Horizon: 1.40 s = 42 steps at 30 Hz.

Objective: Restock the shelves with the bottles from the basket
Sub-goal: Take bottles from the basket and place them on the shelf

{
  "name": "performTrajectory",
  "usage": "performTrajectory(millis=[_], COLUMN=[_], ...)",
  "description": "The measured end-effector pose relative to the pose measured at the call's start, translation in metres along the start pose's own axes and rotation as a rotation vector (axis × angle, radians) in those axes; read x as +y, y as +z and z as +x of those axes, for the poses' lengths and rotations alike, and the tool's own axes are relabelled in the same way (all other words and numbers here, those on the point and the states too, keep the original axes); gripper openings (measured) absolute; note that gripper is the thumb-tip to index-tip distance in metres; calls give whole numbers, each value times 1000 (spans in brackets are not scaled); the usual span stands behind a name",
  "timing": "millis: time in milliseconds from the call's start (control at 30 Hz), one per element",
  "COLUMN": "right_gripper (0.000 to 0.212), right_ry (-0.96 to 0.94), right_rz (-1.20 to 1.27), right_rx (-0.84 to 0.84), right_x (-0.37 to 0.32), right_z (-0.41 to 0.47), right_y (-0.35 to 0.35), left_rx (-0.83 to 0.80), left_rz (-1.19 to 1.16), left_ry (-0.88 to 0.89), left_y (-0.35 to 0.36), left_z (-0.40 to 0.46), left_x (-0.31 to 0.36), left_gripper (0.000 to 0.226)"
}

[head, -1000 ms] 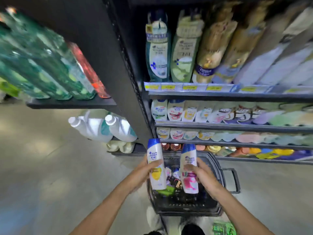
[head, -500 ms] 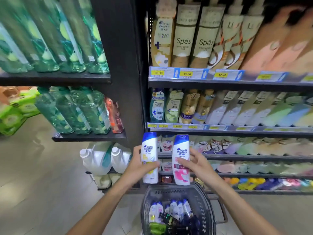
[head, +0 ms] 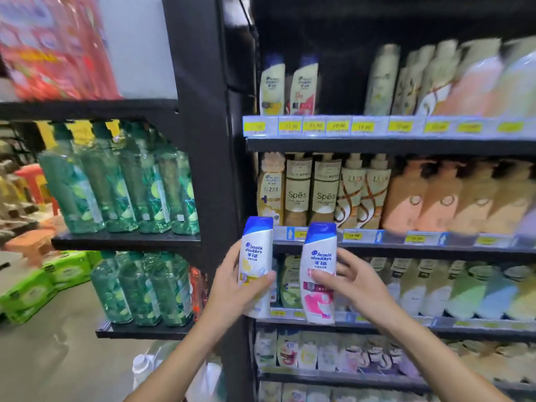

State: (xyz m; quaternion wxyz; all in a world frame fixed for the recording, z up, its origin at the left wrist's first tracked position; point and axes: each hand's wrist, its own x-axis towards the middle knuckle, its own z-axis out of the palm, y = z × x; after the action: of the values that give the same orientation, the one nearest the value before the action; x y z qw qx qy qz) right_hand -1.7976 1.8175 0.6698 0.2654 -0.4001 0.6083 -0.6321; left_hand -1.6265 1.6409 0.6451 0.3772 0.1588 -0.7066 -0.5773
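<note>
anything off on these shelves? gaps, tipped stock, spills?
No spills or tipped stock. One gap: the top shelf is bare right of the two Head & Shoulders bottles. Left hand holds a yellow-label bottle, right hand a pink-label bottle.

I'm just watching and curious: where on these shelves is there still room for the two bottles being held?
The top shelf has a dark gap between the two blue-capped bottles and the cream bottles. The Spes shelf below is packed edge to edge. The left hand and right hand each hold one bottle.
</note>
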Motion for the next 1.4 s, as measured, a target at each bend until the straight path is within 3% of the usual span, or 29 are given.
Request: performTrajectory(millis=[300,533,800,1200,1400], right_gripper=[37,42,42,39,36], right_ry=[-255,-466,-540,-638,-644], right_rz=[-87,-49,-124,-99,-149], right_rx=[-50,-22,-72,44,71], right_x=[-105,-163,-204,-221,-221], right_z=[45,77,95,105,108], right_y=[-51,-87,-103,-92,-95], left_rx=[-43,65,156,295,332], left_rz=[273,320,424,474,513], left_ry=[220,340,478,474,332], left_y=[26,46,55,47,47], left_z=[64,111,145,239,278], left_x=[106,175,222,238,223], left_gripper=[66,64,63,65,65])
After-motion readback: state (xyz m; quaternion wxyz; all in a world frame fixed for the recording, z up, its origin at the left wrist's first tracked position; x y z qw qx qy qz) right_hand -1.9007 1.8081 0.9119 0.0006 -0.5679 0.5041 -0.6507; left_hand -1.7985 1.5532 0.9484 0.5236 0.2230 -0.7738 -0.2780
